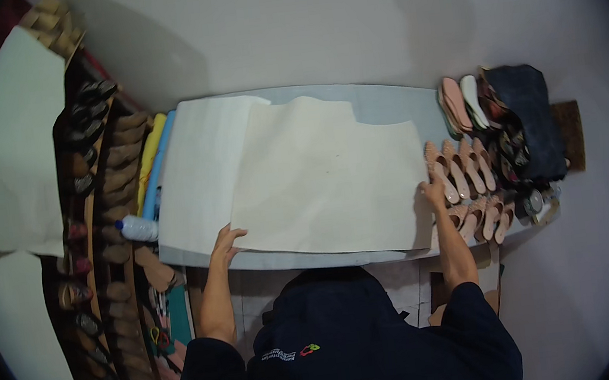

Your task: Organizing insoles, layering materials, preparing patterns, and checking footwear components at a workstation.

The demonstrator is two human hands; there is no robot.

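A large cream sheet (326, 180) of paper-like or leather-like material lies across the table, its far edge wavy with a stepped cut at the right. Its left part overlaps a whiter sheet (193, 165). My left hand (226, 242) grips the cream sheet's near left corner, the fingers pointing inward at the edge. At the opposite side, my right hand (434, 194) is closed on the right edge, beside the rows of pointed beige shoes (460, 168). Some of the right fingers are hidden.
Insoles (455, 104), a dark blue cloth (529, 119) and a glass jar (532, 201) crowd the table's right end. At left stand yellow and blue rolls (151, 162), a bottle (138, 228) and shelves of shoe lasts (122, 173). A wall closes off the far side.
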